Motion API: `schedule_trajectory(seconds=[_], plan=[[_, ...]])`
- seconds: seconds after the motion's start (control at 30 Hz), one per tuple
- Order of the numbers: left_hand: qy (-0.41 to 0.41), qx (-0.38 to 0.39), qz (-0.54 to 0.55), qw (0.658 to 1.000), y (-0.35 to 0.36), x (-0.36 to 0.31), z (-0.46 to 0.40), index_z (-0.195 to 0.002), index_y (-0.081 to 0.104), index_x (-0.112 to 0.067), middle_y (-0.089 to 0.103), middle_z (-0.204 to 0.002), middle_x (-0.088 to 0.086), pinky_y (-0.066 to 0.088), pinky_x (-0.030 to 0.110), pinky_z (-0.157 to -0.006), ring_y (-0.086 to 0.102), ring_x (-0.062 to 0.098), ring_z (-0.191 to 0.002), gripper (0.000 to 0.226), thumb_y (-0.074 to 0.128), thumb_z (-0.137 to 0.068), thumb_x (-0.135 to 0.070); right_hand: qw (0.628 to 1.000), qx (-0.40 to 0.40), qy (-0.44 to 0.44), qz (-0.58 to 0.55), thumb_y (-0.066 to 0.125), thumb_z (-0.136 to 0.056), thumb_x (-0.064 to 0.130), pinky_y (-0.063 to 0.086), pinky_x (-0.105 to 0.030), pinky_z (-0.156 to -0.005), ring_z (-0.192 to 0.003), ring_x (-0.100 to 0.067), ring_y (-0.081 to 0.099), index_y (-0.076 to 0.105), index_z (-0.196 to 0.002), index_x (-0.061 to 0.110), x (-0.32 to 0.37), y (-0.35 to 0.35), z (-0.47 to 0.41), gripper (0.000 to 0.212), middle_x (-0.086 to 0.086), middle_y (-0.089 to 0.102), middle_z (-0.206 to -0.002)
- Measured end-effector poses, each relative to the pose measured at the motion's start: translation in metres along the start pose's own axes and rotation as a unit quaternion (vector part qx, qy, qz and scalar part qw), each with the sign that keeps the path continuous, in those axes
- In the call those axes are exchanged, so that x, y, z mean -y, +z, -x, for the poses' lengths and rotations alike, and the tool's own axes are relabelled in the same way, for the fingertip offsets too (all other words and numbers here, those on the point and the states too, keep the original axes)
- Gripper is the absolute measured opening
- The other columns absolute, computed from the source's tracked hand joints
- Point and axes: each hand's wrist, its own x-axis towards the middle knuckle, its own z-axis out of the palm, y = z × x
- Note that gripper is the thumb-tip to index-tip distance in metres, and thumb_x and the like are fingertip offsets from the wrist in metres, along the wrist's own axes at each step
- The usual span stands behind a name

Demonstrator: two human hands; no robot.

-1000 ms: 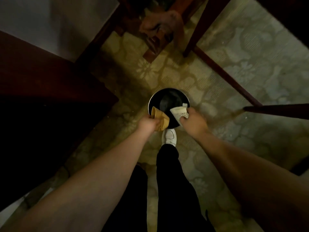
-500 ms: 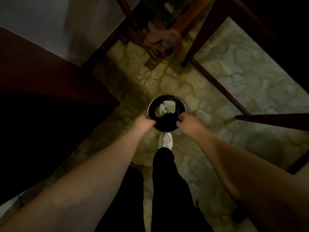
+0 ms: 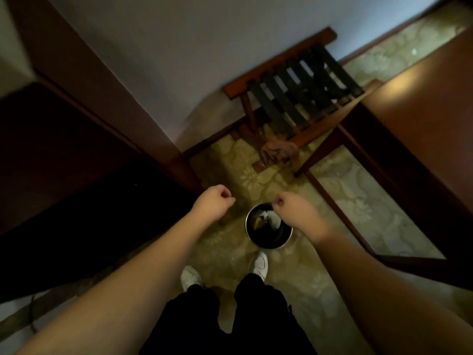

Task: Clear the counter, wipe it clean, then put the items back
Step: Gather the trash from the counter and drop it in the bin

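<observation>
A small round black bin (image 3: 268,242) with a metal rim stands on the patterned carpet in front of my feet. Inside it lie crumpled white paper (image 3: 272,218) and a tan scrap (image 3: 258,222). My left hand (image 3: 213,202) hangs above the floor to the left of the bin, fingers curled, holding nothing. My right hand (image 3: 291,207) hovers over the bin's upper right rim, fingers curled too, with nothing in it.
A wooden luggage rack (image 3: 299,98) with dark straps stands against the wall ahead, a reddish cloth (image 3: 279,151) hanging off its front. A brown table top (image 3: 422,139) fills the right, its leg (image 3: 317,155) reaching the floor. Dark wooden furniture (image 3: 76,162) lines the left.
Both hands let go of the tan scrap and the white paper, which now lie in the bin. The hands have lifted off the bin and the view has tilted up.
</observation>
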Motion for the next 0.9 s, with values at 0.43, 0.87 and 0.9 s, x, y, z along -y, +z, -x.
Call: schedule_trajectory(seconds=[0.43,0.87,0.9], plan=[[0.072,-0.215,0.029,0.974,-0.154,0.012,0.157,-0.114,0.061,-0.025,0.051,-0.109,-0.012,0.045,0.018,-0.070,0.054,0.004,-0.086,0.022,0.058,-0.095,-0.036,0.963,-0.118,-0.220,0.106,0.050,-0.094,0.039,0.052,-0.024,-0.072,-0.085,-0.005,0.058,0.059,-0.115,0.026,0.173,-0.086,0.087,0.026,0.011,0.056,-0.102],[0.091,-0.380,0.138,0.910,-0.245,0.104,0.296,-0.099,0.063,-0.035,0.056,-0.099,-0.019,0.039,0.012,-0.063,0.055,-0.003,-0.082,0.007,0.059,-0.093,-0.035,0.893,-0.108,-0.420,0.123,0.049,-0.096,0.038,0.047,-0.016,-0.072,-0.088,0.004,0.055,0.058,-0.116,0.034,0.334,-0.090,0.189,0.022,0.022,0.056,-0.101],[0.096,-0.400,0.146,0.900,-0.251,0.111,0.304,-0.096,0.064,-0.034,0.057,-0.098,-0.019,0.039,0.011,-0.062,0.055,-0.004,-0.082,0.005,0.060,-0.092,-0.034,0.887,-0.105,-0.433,0.123,0.049,-0.096,0.039,0.047,-0.016,-0.071,-0.086,0.005,0.055,0.057,-0.115,0.036,0.346,-0.089,0.195,0.021,0.024,0.054,-0.099]])
